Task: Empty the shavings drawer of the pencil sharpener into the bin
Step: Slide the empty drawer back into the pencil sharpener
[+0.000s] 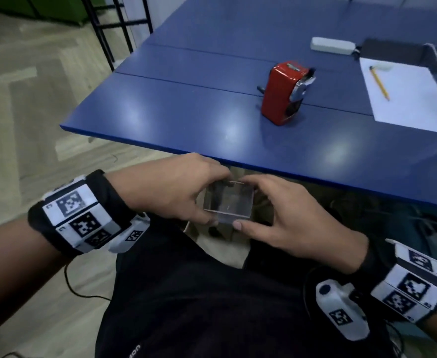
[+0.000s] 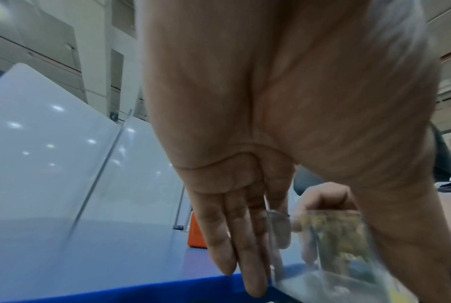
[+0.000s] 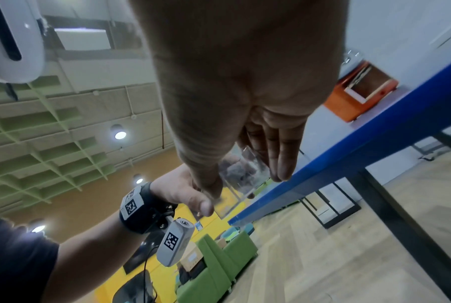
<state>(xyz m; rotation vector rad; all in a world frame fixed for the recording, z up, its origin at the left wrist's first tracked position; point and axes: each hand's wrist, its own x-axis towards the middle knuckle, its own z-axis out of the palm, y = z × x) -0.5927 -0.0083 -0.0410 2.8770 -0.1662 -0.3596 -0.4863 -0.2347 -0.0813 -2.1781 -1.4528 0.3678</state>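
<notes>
The clear plastic shavings drawer (image 1: 228, 202) is hanging just off the table edge (image 1: 145, 144), at 7 o'clock from the red sharpener (image 1: 284, 93); the left hand (image 1: 168, 188) and right hand (image 1: 282, 223) are both pinching its opposite sides; it is looking light, stiff and slick, so gripping the side walls, kept level, is likely safest; no bin is showing.

Our left hand (image 1: 171, 188) and right hand (image 1: 287, 223) meet at lower centre of head view, fingers pinching clear drawer (image 1: 227, 202) from opposite sides.
</notes>
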